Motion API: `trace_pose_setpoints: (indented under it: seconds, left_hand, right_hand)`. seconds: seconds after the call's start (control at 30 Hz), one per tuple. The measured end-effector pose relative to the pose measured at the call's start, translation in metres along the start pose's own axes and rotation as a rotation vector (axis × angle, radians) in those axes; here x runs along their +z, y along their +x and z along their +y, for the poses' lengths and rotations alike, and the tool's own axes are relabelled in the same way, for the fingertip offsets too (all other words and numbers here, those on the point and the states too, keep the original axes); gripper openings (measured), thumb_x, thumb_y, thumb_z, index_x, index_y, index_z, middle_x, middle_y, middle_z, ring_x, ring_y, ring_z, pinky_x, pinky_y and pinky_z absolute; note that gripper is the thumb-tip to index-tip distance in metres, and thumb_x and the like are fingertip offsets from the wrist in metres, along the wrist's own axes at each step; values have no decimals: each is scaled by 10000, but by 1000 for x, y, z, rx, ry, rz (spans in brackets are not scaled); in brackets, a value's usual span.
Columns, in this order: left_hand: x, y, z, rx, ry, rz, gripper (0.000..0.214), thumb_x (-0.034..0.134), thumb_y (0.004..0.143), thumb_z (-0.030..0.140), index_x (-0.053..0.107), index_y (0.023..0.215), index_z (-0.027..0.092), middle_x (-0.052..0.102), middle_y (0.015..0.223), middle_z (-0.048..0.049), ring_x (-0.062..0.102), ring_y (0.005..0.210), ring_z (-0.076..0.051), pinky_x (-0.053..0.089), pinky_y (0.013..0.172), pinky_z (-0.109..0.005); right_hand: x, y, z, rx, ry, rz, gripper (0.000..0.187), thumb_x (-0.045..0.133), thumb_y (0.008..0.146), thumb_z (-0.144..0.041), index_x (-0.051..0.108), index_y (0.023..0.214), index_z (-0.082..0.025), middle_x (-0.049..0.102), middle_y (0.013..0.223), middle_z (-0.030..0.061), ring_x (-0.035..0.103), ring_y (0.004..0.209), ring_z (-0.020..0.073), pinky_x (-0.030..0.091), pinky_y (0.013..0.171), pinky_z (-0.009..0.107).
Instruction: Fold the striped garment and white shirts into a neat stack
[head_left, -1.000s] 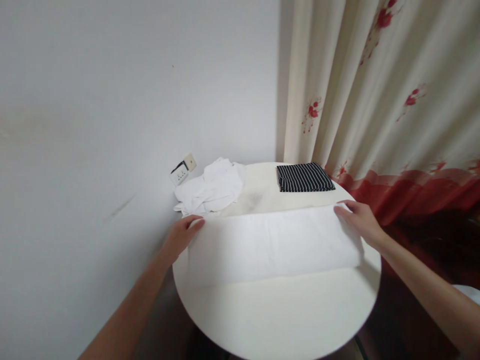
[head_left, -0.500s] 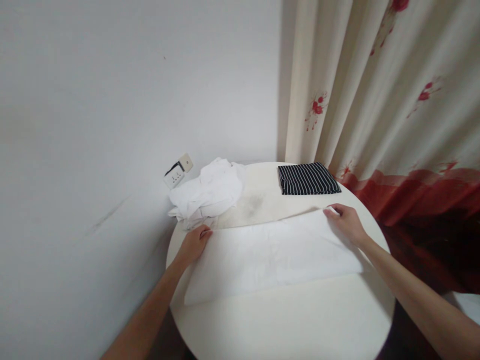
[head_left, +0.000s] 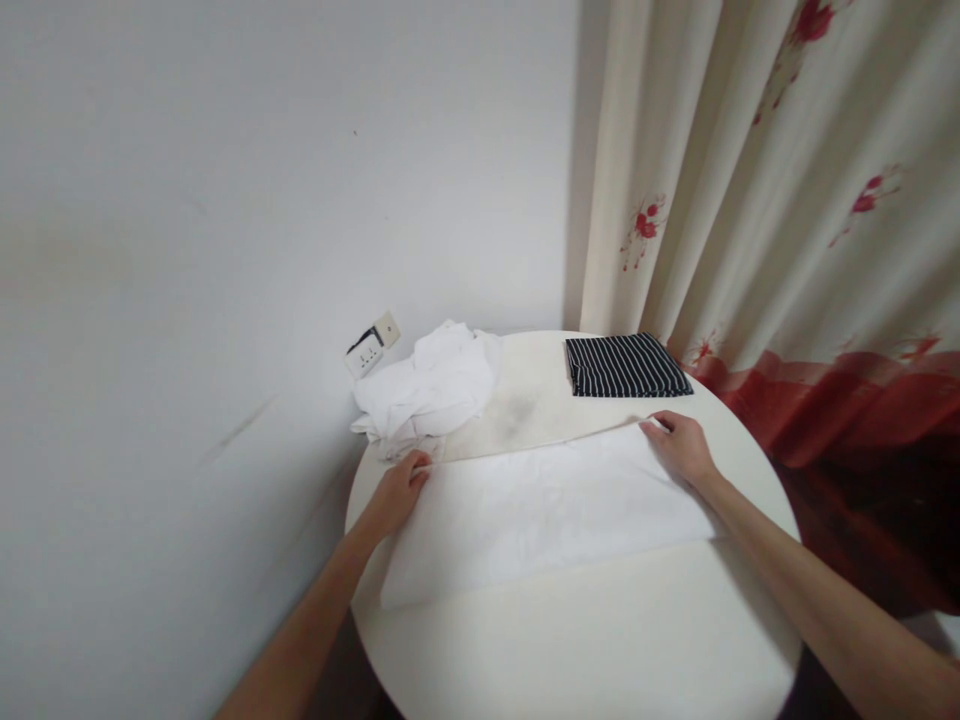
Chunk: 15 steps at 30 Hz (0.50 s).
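Note:
A white cloth, folded into a long flat band, lies across the middle of a round white table. My left hand pinches the cloth's far left corner, fingers closed on its edge. My right hand grips the far right corner, fingers curled over the edge. Both hands rest on the tabletop.
A crumpled white garment lies at the table's back left, near a wall socket. A folded black-and-white striped cloth sits at the back right. A floral curtain hangs right behind; a white wall is to the left.
Both hands have come down with the cloth's far edge onto the table and moved slightly inward. The cloth now lies a little askew. The view has shifted a bit.

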<state>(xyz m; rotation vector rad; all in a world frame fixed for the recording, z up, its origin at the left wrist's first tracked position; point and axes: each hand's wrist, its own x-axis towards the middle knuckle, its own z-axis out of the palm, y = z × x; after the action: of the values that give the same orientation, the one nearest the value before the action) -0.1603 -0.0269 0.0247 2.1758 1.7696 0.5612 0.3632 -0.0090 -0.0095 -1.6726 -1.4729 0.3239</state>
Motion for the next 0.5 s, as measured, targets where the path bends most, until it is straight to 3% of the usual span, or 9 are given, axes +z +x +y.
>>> trace_pose_setpoints:
  seconds: [0.07,0.13,0.2,0.27,0.37,0.43,0.5]
  left_hand:
    - [-2,0,6,58,72,37,371,447,850,155,587,1192,186,686,1215,-119,634,1156,-267,468,1031,-441]
    - [-1,0,26,130,183,101,445,443,865,121,569,1289,164,635,1321,-156,574,1255,-292,423,1087,-497]
    - [7,-2,63,224,243,136,433,433,927,155,550,1343,136,595,1378,-185,532,1304,-306,400,1113,-514]
    - [24,-8,112,363,228,37,412,445,979,221,544,1373,159,581,1418,-157,524,1326,-281,384,1144,-482]
    - [58,-23,185,505,215,-76,477,465,1019,420,485,1456,229,447,1562,-124,391,1445,-314,305,1185,-566]
    - [80,-31,216,604,190,-113,568,452,1006,548,396,1521,315,347,1630,-75,257,1512,-335,241,1187,-649]
    - [96,-34,228,621,181,-126,572,406,1010,584,352,1541,380,292,1657,-41,188,1535,-345,195,1178,-701]
  right_hand:
    - [-2,3,-6,-23,-3,16,372,576,802,-480,747,854,-154,758,849,93,665,788,246,458,756,332]
    - [-6,8,-12,-45,4,11,360,579,803,-475,747,842,-159,754,830,80,662,772,239,456,742,322]
    - [-8,11,-18,-61,2,7,358,583,794,-474,748,825,-158,751,815,77,657,760,239,456,731,321]
    - [-9,13,-21,-63,-6,11,354,584,782,-472,747,804,-158,748,802,78,656,756,245,457,726,325]
    - [-7,12,-23,-35,21,35,350,589,776,-471,740,793,-155,743,783,77,659,753,251,462,725,333]
    - [-6,12,-24,-31,77,51,367,598,780,-484,740,823,-148,749,805,78,665,770,255,473,743,336]
    - [-5,12,-25,-49,126,67,393,610,789,-504,742,871,-143,759,855,83,671,808,258,484,766,334]
